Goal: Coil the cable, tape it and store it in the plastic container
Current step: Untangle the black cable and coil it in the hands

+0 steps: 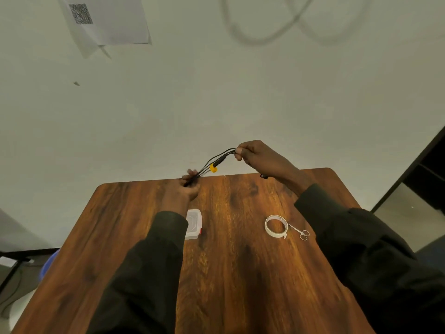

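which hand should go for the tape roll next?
Right, probably. The right hand is on the same side as the white tape roll lying beside the small metal scissors; the left hand grips the folded black cable and can keep holding it.

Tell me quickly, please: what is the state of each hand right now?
Left hand: closed, gripping one end of the folded black cable.
Right hand: closed, pinching the other end of the cable.

Bare office-like room: wooden table (240,273), plain wall (216,104), QR-code sheet (106,20).
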